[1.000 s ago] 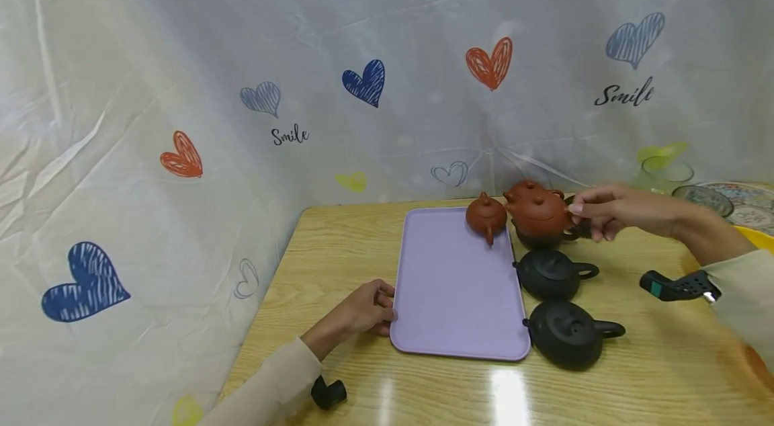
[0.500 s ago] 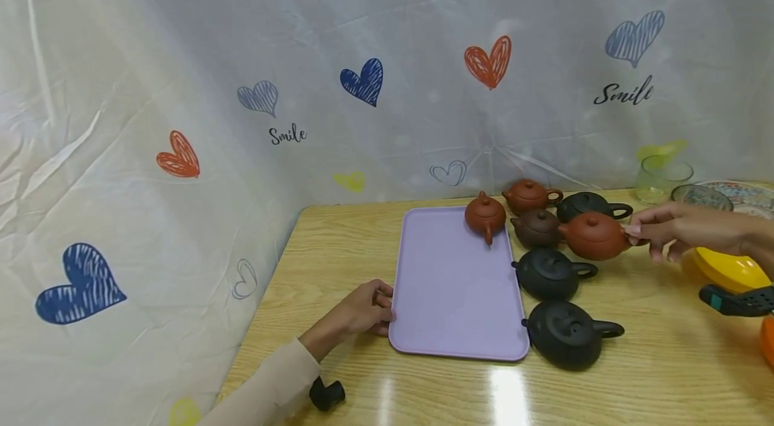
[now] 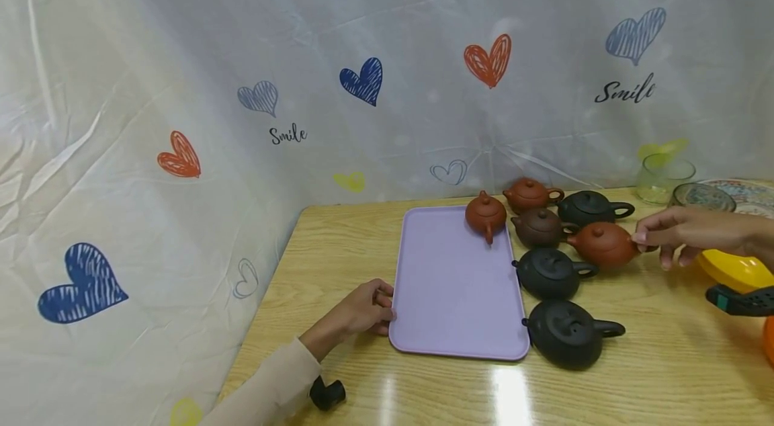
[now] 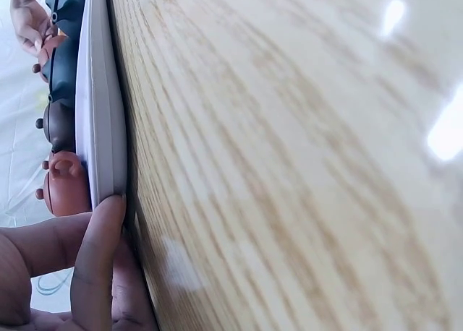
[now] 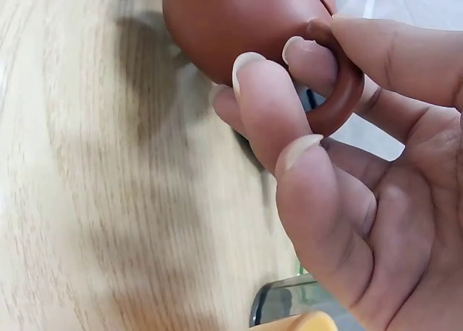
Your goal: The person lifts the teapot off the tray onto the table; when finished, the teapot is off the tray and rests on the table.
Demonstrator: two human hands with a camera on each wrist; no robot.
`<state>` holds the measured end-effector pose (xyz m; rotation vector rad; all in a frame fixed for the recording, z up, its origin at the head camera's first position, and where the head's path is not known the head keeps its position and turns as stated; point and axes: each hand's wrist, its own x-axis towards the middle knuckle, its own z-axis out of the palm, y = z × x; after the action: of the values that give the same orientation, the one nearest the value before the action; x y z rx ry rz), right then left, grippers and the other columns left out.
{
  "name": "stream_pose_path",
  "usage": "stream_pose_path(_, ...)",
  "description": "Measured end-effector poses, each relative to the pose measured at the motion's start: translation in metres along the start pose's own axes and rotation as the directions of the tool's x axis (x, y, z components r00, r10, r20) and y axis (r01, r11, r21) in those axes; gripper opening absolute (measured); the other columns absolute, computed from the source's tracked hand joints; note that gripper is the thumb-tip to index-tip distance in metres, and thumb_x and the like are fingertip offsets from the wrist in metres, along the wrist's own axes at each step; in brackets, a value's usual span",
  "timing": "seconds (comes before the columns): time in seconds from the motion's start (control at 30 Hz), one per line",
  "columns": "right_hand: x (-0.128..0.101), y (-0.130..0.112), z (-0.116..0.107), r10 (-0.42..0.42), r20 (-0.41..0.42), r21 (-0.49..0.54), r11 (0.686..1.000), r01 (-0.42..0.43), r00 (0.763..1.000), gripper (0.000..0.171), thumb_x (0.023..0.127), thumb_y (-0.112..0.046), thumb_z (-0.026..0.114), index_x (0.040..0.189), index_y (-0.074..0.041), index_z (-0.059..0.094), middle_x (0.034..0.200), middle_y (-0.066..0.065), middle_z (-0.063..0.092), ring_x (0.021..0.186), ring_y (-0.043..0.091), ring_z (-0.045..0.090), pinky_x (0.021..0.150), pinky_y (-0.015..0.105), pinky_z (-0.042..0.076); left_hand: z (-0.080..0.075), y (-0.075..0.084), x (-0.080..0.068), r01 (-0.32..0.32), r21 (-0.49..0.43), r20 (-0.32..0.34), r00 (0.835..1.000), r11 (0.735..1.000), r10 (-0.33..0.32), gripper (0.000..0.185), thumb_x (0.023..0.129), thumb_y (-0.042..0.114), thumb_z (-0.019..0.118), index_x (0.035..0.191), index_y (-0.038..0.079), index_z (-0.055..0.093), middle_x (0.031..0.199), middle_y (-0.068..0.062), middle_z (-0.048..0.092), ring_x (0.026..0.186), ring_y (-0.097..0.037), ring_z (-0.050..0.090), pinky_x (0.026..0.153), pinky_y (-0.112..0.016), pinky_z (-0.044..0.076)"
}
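Note:
My right hand (image 3: 695,235) pinches the looped handle of an orange-red clay teapot (image 3: 605,244). In the right wrist view a finger passes through the handle (image 5: 347,96), with the thumb on top of it. My left hand (image 3: 361,309) grips the left edge of a lilac tray (image 3: 453,298), its fingers at the rim in the left wrist view. A small red teapot (image 3: 486,214) sits at the tray's far right corner. Along the right side stand a dark brown teapot (image 3: 537,228) and two black teapots (image 3: 549,273), their spouts towards the tray.
Behind the held teapot are another red teapot (image 3: 528,195) and a black one (image 3: 585,207). To the right stand a clear glass (image 3: 662,181), a glass bowl (image 3: 703,197), patterned plates (image 3: 750,191) and a yellow dish (image 3: 734,268). A heart-printed curtain (image 3: 411,123) backs the wooden table.
My right hand has carried the orange-red teapot rightward and down from over the dark brown teapot, and it now sits lower beside the others. The left hand has stayed at the tray.

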<state>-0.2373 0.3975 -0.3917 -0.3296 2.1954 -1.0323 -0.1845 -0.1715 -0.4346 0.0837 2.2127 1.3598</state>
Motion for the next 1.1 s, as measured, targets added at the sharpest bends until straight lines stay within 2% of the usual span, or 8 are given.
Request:
stream_pose_path(0.2, 0.006, 0.007, 0.003, -0.002, 0.039, 0.029, 1.000, 0.001, 0.999, 0.031, 0.108, -0.022, 0.043, 0.102, 0.007, 0.055, 0.090, 0.000, 0.052, 0.075, 0.021, 0.067, 0.060, 0.025, 0.054, 0.000, -0.002, 0.001, 0.005, -0.005, 0.003, 1.000, 1.000, -0.005, 0.041, 0.091, -0.002, 0.065, 0.128, -0.004, 0.049, 0.101, -0.012, 0.053, 0.079, -0.021, 0.064, 0.068, -0.031, 0.063)
stream_pose_path(0.37, 0.007, 0.010, 0.003, -0.006, 0.039, 0.021, 1.000, 0.005, 0.999, 0.033, 0.109, -0.023, 0.042, 0.102, 0.007, 0.055, 0.089, 0.001, 0.050, 0.076, 0.022, 0.068, 0.060, 0.026, 0.054, 0.000, -0.003, 0.003, 0.001, -0.002, 0.009, 1.000, 1.000, -0.001, 0.040, 0.091, -0.002, 0.065, 0.128, -0.004, 0.049, 0.101, -0.012, 0.053, 0.078, -0.020, 0.064, 0.067, -0.030, 0.062)
stream_pose_path(0.7, 0.007, 0.000, 0.001, 0.033, 0.006, -0.021, 0.999, -0.033, 0.999, 0.029, 0.107, -0.025, 0.047, 0.107, 0.003, 0.055, 0.091, 0.002, 0.053, 0.074, 0.022, 0.068, 0.057, 0.025, 0.054, -0.001, -0.001, 0.001, -0.002, 0.006, 0.008, 1.000, 1.000, 0.002, 0.040, 0.091, -0.001, 0.064, 0.128, -0.004, 0.047, 0.102, -0.013, 0.053, 0.079, -0.021, 0.064, 0.068, -0.030, 0.062)
stream_pose_path(0.9, 0.008, 0.001, -0.001, 0.028, -0.009, -0.050, 0.998, -0.028, 1.000, 0.024, 0.105, -0.023, 0.052, 0.107, 0.000, 0.057, 0.088, 0.003, 0.056, 0.074, 0.022, 0.069, 0.056, 0.024, 0.053, -0.002, -0.002, 0.001, 0.002, -0.003, 0.007, 1.000, 1.000, -0.002, 0.040, 0.091, -0.001, 0.064, 0.128, -0.004, 0.048, 0.103, -0.014, 0.053, 0.080, -0.022, 0.064, 0.069, -0.030, 0.062)
stream_pose_path(1.1, 0.008, 0.003, 0.000, 0.061, -0.056, -0.085, 0.994, -0.065, 0.997, 0.023, 0.104, -0.024, 0.055, 0.108, -0.001, 0.058, 0.090, 0.003, 0.057, 0.075, 0.020, 0.068, 0.059, 0.026, 0.054, -0.001, 0.000, 0.002, 0.012, -0.003, 0.003, 1.000, 1.000, -0.012, 0.040, 0.092, -0.002, 0.064, 0.128, -0.003, 0.048, 0.103, -0.012, 0.052, 0.080, -0.021, 0.064, 0.068, -0.029, 0.062)
